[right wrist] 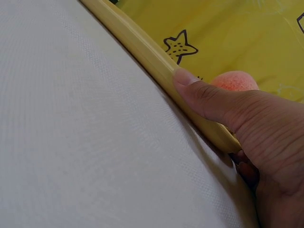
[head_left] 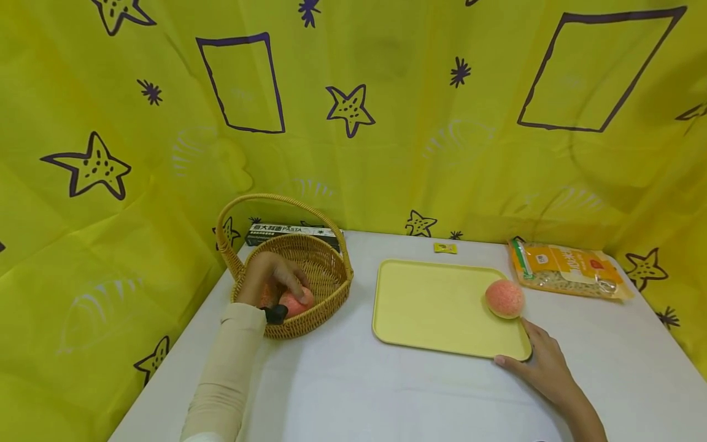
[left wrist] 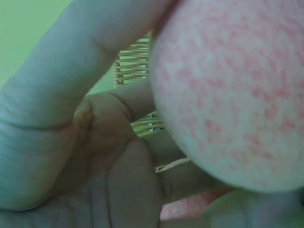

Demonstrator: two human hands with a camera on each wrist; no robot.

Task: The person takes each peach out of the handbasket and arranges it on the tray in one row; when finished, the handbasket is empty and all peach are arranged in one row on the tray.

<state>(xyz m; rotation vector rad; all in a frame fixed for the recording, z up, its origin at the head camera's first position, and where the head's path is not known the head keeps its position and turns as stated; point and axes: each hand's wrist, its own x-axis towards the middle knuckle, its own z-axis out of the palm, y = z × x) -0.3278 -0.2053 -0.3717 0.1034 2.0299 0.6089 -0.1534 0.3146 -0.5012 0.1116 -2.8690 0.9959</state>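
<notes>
My left hand [head_left: 272, 275] reaches into a wicker basket [head_left: 331, 293] and its fingers curl round a pink peach [head_left: 297, 302]. In the left wrist view that peach [left wrist: 232, 95] fills the frame, with the fingers [left wrist: 80, 57] wrapped round it, basket weave [left wrist: 135, 61] behind and something pink [left wrist: 190, 207] below. A second peach [head_left: 504, 298] lies on the right side of a yellow tray [head_left: 436, 307]. My right hand [head_left: 534, 359] rests against the tray's near right corner. Its thumb [right wrist: 204, 97] lies straight along the tray rim [right wrist: 137, 43], the peach [right wrist: 235, 80] just behind.
A dark pasta box [head_left: 293, 231] lies behind the basket. A bag of grains [head_left: 569, 269] sits at the back right and a small yellow packet [head_left: 445, 248] beyond the tray. Yellow star-printed cloth [head_left: 386, 123] walls the white table [head_left: 386, 393] on three sides.
</notes>
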